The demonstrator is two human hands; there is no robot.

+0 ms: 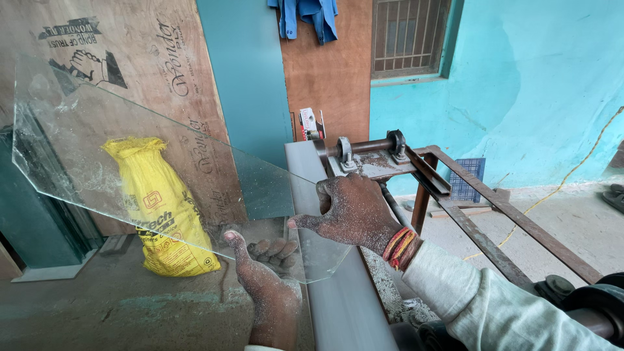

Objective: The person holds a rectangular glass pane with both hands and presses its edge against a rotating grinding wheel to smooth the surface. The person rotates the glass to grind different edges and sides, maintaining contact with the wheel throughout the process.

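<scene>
- My left hand (266, 276) reaches up from below, thumb raised, fingers curled and closed.
- My right hand (351, 211) lies palm down, dusty, thumb pointing left, wrist banded.

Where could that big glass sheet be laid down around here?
Bare patches: the floor in front of the yellow sack, and the floor right of the metal frame. It is crowded where both hands grip the glass sheet against the grey belt.
</scene>
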